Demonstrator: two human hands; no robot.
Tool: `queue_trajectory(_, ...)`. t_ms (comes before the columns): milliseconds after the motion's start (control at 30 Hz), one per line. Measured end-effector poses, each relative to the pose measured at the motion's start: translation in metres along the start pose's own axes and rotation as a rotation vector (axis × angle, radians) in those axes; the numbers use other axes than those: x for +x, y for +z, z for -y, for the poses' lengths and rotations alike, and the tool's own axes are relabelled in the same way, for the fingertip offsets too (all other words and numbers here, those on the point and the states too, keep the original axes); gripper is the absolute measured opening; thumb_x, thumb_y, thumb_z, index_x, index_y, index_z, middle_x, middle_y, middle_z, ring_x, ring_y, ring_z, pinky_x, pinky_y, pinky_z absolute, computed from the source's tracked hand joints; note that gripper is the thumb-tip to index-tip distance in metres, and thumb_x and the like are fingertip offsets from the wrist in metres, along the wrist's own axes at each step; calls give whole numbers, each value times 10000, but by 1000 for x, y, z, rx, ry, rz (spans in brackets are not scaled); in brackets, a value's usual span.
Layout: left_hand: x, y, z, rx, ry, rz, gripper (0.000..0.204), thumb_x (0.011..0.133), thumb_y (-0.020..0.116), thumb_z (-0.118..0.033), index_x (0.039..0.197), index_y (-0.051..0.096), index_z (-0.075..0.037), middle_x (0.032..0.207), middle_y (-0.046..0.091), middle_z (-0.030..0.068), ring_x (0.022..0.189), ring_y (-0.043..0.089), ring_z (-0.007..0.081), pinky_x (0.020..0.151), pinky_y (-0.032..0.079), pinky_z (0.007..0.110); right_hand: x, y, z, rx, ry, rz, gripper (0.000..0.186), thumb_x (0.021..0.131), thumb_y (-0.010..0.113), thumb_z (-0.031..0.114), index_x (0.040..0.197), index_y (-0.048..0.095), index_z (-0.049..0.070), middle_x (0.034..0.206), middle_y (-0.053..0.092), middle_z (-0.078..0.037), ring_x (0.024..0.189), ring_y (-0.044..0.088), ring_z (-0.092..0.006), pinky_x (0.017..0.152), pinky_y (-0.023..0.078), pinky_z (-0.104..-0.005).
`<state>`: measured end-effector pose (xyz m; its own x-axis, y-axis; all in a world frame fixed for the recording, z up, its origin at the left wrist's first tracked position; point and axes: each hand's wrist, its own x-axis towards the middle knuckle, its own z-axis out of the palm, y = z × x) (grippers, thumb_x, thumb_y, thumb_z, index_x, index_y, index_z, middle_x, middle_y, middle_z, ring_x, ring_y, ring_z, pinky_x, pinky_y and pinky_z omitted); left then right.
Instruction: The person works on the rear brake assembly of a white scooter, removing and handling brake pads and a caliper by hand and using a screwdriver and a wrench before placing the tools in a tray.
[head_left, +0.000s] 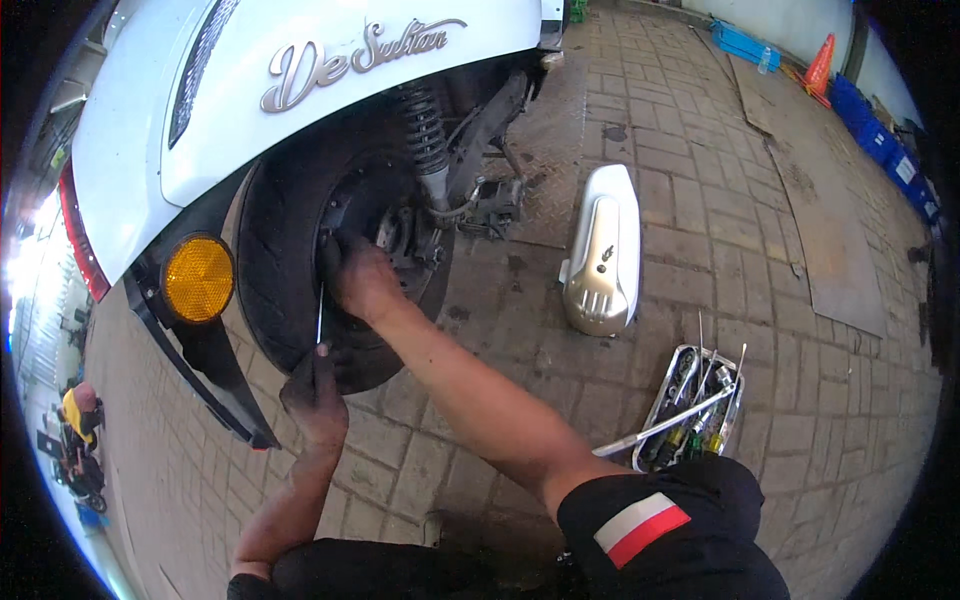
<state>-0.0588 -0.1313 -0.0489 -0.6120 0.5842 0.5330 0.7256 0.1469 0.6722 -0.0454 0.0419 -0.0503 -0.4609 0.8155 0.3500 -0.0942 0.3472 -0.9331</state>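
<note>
A black scooter tyre point(285, 260) stands under a white body panel point(225, 110). From below, my left hand point(315, 395) is closed around the lower end of a thin metal rod point(320, 315), which runs upward along the tyre's side to the rim. Its handle, if it has one, is hidden in my fingers. My right hand point(365, 280) reaches in at the wheel rim near the rod's upper end, fingers bent inward. Shadow and the hand itself conceal what those fingers grip. A coil spring shock absorber point(427, 140) stands right of the tyre.
On the brick floor to the right lies a white and gold cover point(605, 255). Nearer me is a metal tray point(650, 425) of wrenches and screwdrivers, with a long bar across it. An amber reflector point(197, 278) sits on the mudguard. An orange cone point(820, 68) stands far right.
</note>
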Motion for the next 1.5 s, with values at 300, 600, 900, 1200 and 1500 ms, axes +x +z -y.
queue_trajectory(300, -2, -25, 14, 56, 19, 96, 237, 953, 548, -200, 1034, 694, -31, 874, 702, 130, 733, 641, 188, 727, 494, 320, 1, 4, 28, -202, 122, 211, 479, 960, 445, 397, 1280, 526, 50, 1214, 570, -249, 1130, 550, -396, 955, 439, -455)
queue_trajectory(600, -7, 7, 12, -39, -54, -75, 266, 949, 578, -259, 947, 682, -13, 681, 636, 126, 676, 627, 227, 670, 500, 382, 35, -10, -63, 150, -125, 213, 353, 976, 504, 259, 1169, 568, -29, 1122, 623, -132, 1003, 571, -232, 913, 427, -356)
queue_trajectory(900, -4, 5, 20, 249, 325, -224, 198, 905, 632, -169, 1065, 663, -55, 1056, 648, 129, 884, 634, 219, 776, 502, 354, 47, -19, -61, 93, -25, 269, 386, 975, 490, 240, 1242, 542, -35, 1175, 608, -136, 1054, 553, -188, 920, 424, -313)
queue_trajectory(1200, -21, 16, 58, 477, 284, 19, 406, 904, 553, -139, 1302, 504, -76, 1301, 510, 189, 1168, 498, 358, 973, 407, 465, 30, -9, -36, 243, 180, 277, 347, 945, 511, 211, 1146, 573, -65, 1112, 626, -130, 989, 563, -192, 864, 444, -347)
queue_trajectory(1500, -19, 1, 41, 301, 268, -20, 401, 899, 543, -157, 1292, 509, -88, 1290, 508, 186, 1164, 487, 383, 973, 399, 486, 24, -9, -28, 518, 139, 386, 376, 932, 528, 185, 1229, 530, -46, 1197, 580, -93, 1015, 560, -214, 883, 444, -343)
